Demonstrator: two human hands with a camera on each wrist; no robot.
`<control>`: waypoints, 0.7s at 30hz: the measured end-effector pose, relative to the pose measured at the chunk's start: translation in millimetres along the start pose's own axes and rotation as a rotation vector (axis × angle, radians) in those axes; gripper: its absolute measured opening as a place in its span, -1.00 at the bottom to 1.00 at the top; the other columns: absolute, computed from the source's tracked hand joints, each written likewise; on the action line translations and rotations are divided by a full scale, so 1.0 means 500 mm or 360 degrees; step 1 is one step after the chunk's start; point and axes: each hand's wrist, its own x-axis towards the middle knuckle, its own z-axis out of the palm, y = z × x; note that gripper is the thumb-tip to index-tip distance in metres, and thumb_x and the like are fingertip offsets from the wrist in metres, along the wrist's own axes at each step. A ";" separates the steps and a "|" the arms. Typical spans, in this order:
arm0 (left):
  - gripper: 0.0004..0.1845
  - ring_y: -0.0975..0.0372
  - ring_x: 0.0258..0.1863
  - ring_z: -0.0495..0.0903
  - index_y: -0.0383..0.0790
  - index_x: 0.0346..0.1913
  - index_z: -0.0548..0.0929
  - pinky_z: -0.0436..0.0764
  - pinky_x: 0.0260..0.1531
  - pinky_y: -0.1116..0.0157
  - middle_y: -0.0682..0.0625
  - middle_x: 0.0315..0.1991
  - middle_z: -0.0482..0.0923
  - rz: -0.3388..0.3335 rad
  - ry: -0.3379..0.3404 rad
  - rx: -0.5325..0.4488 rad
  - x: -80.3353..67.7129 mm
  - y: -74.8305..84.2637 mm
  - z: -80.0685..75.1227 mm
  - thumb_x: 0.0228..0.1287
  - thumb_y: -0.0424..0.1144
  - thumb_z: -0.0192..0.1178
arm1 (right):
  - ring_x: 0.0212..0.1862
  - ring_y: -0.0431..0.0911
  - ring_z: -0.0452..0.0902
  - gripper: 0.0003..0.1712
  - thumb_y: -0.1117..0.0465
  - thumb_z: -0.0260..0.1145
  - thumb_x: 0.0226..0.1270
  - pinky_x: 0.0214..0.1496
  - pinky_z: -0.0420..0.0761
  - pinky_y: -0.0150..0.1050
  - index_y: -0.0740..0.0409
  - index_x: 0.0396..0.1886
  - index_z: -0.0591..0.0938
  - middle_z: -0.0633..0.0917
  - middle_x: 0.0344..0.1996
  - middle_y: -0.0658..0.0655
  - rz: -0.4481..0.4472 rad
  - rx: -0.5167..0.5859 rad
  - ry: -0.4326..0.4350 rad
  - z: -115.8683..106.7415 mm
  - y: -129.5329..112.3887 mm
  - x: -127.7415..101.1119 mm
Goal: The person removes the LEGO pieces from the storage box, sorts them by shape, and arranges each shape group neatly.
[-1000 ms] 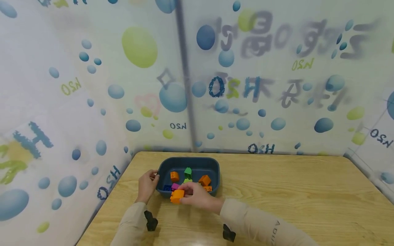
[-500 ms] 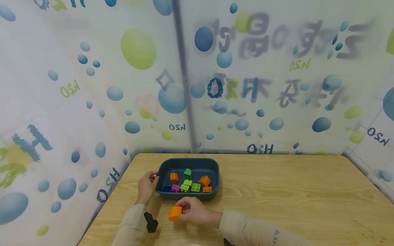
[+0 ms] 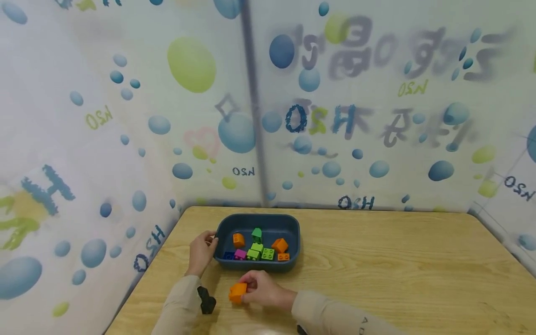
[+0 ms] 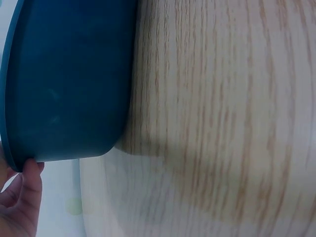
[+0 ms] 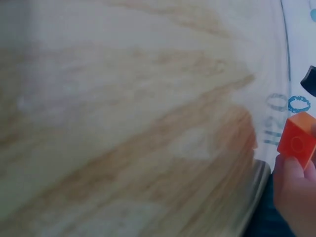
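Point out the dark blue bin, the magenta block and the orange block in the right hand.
Dark blue bin (image 3: 231,264), head view: near outer wall.
Magenta block (image 3: 240,254), head view: middle of visible surface.
Held orange block (image 3: 237,293), head view: middle of visible side.

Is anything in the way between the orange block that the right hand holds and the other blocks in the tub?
Yes, the tub's near wall stands between the held orange block and the blocks inside. Beyond the right hand itself, nothing else visible does.
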 end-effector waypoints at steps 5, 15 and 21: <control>-0.80 0.09 -0.46 0.51 -0.42 -0.18 0.58 0.51 -0.48 0.22 -0.15 -0.48 0.54 -0.0004 0.0007 -0.0012 0.002 -0.001 0.002 0.10 -0.43 0.15 | -0.31 -0.16 0.48 -0.69 0.50 0.32 -0.07 -0.20 0.51 -0.34 0.32 -0.24 0.54 0.58 -0.32 0.07 0.0006 -0.0019 0.0029 -0.001 0.003 0.007; -0.80 0.09 -0.47 0.51 -0.41 -0.18 0.58 0.51 -0.50 0.23 -0.15 -0.47 0.54 -0.0004 0.0023 0.0003 -0.001 0.004 0.001 0.10 -0.43 0.15 | -0.28 -0.13 0.49 -0.67 0.57 0.28 -0.09 -0.17 0.51 -0.32 0.35 -0.24 0.53 0.59 -0.29 0.12 0.0003 0.0028 0.0008 0.007 0.007 0.019; -0.81 0.10 -0.48 0.52 -0.41 -0.19 0.58 0.51 -0.50 0.23 -0.14 -0.49 0.54 0.0000 0.0024 0.0005 -0.001 0.004 0.002 0.10 -0.43 0.15 | -0.26 -0.10 0.49 -0.66 0.59 0.27 -0.11 -0.16 0.51 -0.29 0.34 -0.24 0.53 0.58 -0.30 0.11 0.0027 0.0028 0.0018 0.010 0.008 0.022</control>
